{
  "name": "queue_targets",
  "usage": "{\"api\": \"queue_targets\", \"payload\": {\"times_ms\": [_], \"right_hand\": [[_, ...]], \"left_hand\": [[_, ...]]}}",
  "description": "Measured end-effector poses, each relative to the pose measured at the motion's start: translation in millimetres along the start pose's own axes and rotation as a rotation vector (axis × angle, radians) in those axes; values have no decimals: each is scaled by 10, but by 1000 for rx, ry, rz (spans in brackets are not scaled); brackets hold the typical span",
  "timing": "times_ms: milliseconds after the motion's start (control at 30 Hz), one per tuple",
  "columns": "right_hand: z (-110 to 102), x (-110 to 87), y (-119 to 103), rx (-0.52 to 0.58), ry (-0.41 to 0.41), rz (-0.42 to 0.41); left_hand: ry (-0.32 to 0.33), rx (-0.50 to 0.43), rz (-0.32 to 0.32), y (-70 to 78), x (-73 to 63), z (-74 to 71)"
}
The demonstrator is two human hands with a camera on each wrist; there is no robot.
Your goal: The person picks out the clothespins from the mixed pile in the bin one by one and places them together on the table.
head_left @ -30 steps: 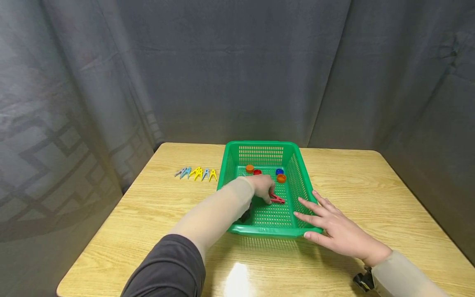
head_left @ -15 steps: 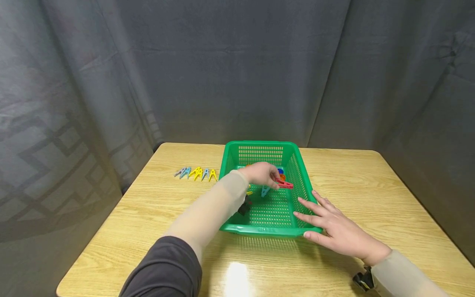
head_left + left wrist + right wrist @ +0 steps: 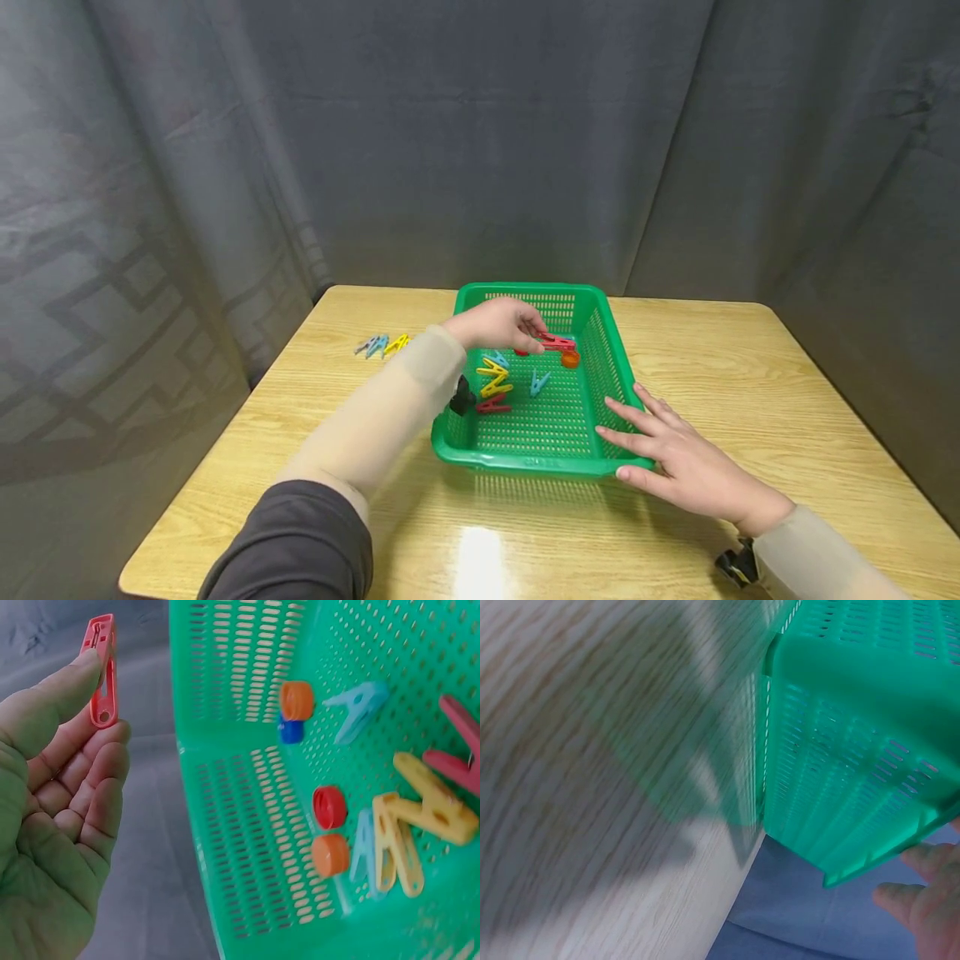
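My left hand (image 3: 498,323) pinches a red clothespin (image 3: 105,682) between thumb and fingers, up over the far part of a green plastic basket (image 3: 540,463). My right hand (image 3: 678,462) rests with spread, straight fingers on the basket's right rim near its front corner. On the basket floor lie another red clothespin (image 3: 492,404), two yellow clothespins (image 3: 435,802) and two light blue ones, one of them (image 3: 538,382) apart near the middle. Toward the back sit several bottle caps: a red cap (image 3: 329,807), two orange caps (image 3: 331,855) and a blue cap (image 3: 291,730).
Left of the basket, a row of clothespins lies on the wooden table (image 3: 750,375); a blue one (image 3: 377,346) and a yellow one (image 3: 396,344) show, the row's right end hidden behind my left arm. Grey curtains (image 3: 480,150) hang around the table.
My left hand has lifted the red clothespin from the basket floor and moved back and to the left with it, uncovering the clothespins below. The right hand has stayed on the rim.
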State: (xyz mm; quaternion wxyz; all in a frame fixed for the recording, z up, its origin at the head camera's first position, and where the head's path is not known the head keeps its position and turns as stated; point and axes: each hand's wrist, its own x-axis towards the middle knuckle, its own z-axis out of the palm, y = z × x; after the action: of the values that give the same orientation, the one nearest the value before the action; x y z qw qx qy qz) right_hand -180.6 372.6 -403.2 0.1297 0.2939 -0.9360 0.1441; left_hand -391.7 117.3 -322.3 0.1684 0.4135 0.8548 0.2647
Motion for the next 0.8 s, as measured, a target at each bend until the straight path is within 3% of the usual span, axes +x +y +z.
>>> {"api": "queue_targets", "payload": {"times_ms": [400, 600, 800], "right_hand": [[-6, -9, 2, -2, 10, -7], [-10, -9, 3, 0, 11, -2], [-13, -9, 7, -2, 9, -3]], "left_hand": [[135, 72, -24, -125, -443, -348], [214, 86, -82, -304, -685, -497], [252, 61, -128, -488, -912, -556]]}}
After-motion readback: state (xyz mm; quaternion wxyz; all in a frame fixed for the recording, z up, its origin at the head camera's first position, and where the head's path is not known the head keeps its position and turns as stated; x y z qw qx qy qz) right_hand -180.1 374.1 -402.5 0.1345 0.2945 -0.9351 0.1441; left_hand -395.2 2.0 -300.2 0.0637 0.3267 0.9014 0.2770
